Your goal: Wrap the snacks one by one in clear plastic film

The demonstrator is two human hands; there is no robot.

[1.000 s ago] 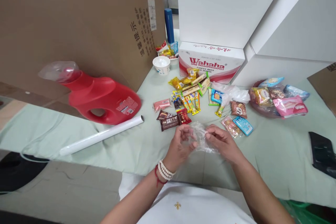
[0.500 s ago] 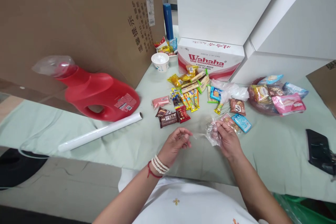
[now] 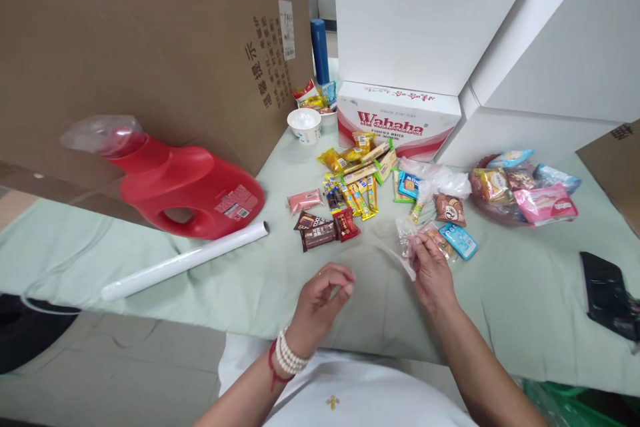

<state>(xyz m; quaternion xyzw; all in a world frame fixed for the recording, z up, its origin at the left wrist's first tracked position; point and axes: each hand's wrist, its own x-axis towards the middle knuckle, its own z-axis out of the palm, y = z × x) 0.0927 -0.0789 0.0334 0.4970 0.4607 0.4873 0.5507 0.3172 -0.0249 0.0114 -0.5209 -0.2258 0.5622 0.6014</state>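
Observation:
My right hand (image 3: 434,270) pinches a crumpled clear plastic bag (image 3: 404,240) above the table. A thin, see-through flap of the bag trails to the left. My left hand (image 3: 323,300) hovers nearer the table's front edge, fingers loosely curved and thumb slightly apart, with nothing visible in it. Just beyond the bag lie a blue snack packet (image 3: 459,241) and a pinkish packet (image 3: 443,243), the latter partly behind my right fingers. Dark brown wrapped bars (image 3: 319,235) and a red packet (image 3: 346,224) lie beyond my left hand.
Yellow snack sticks (image 3: 361,197) and other packets are heaped mid-table. A bowl of snacks (image 3: 523,187) stands right, a black phone-like object (image 3: 607,290) nearer. On the left are a red jug (image 3: 193,190) and a white roll (image 3: 185,263). Behind stands a Wahaha carton (image 3: 397,121).
My left hand has drawn back leftward and towards me, away from the bag, its fingers loosening. The bag in my right hand has spread out a little. The view has shifted slightly.

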